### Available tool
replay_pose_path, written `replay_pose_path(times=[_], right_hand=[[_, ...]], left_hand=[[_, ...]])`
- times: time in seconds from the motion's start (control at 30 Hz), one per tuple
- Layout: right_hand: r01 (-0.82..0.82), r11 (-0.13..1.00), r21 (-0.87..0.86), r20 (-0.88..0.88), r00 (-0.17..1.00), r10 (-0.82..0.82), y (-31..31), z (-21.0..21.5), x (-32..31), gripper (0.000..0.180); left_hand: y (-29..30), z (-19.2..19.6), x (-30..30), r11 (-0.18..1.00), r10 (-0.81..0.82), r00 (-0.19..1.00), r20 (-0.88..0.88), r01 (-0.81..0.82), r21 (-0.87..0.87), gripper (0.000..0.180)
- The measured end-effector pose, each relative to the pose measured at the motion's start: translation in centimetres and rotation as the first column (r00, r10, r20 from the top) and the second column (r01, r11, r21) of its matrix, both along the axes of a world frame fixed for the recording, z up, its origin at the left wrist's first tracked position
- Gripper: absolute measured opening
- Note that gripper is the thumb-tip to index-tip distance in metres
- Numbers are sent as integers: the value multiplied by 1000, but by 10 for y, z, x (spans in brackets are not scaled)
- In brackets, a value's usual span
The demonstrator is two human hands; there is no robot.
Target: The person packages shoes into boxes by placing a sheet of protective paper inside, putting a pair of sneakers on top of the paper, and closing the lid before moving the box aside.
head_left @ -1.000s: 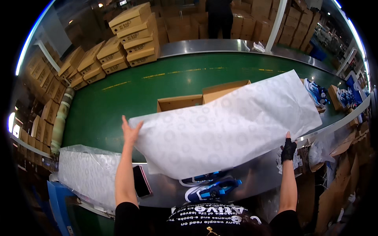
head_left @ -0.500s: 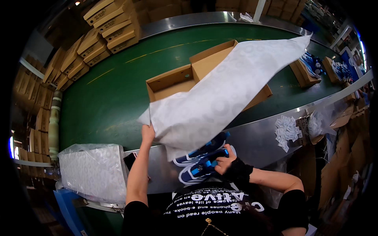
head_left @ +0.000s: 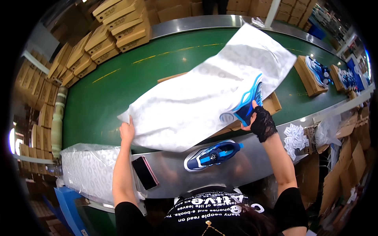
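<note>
My left hand (head_left: 127, 131) pinches the left corner of a large sheet of white patterned tissue paper (head_left: 177, 106). The sheet spreads over an open cardboard shoebox (head_left: 273, 103), hiding most of it. In my right hand (head_left: 258, 120), which wears a black lace fingerless glove, is a blue and white sneaker (head_left: 248, 98), held tilted with its toe up against the paper. A matching sneaker (head_left: 212, 155) lies on the metal ledge (head_left: 169, 173) near my body.
A phone (head_left: 145, 173) lies on the ledge beside a plastic-wrapped stack of tissue sheets (head_left: 90, 171). Small white packets (head_left: 295, 139) are heaped at the right. Closed shoeboxes (head_left: 130, 27) are stacked far left on the green belt (head_left: 98, 106); a box with shoes (head_left: 313, 78) stands right.
My right hand has lifted one sneaker off the ledge, up and forward onto the paper. My left hand has moved left, and the sheet now covers more of the box.
</note>
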State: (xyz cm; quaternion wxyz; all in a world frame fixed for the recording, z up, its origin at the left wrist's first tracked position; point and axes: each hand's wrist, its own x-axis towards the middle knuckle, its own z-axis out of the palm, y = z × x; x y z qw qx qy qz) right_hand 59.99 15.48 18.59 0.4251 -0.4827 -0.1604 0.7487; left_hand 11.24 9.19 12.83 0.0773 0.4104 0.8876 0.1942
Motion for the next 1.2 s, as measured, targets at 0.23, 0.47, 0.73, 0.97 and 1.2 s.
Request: replay_pose_path(times=[0.23, 0.47, 0.73, 0.97, 1.2], right_hand=[[-459, 779, 427, 490, 842, 227, 2, 42, -107, 25], [-811, 554, 189, 772, 471, 426, 15, -111, -204, 23], [-828, 158, 538, 843, 528, -106, -28, -51, -171, 59], [-646, 526, 553, 828, 492, -267, -45, 10, -60, 23], [-999, -19, 48, 865, 51, -499, -119, -42, -33, 20]], left_hand=[[19, 45, -59, 985, -84, 991, -107, 66, -160, 63], [56, 155, 14, 965, -260, 382, 887, 81, 248, 50], [35, 61, 50, 870, -489, 556, 672, 365, 331, 46], [13, -8, 148, 713, -701, 699, -144, 681, -164, 64], [4, 13, 145, 661, -722, 654, 227, 748, -53, 70]])
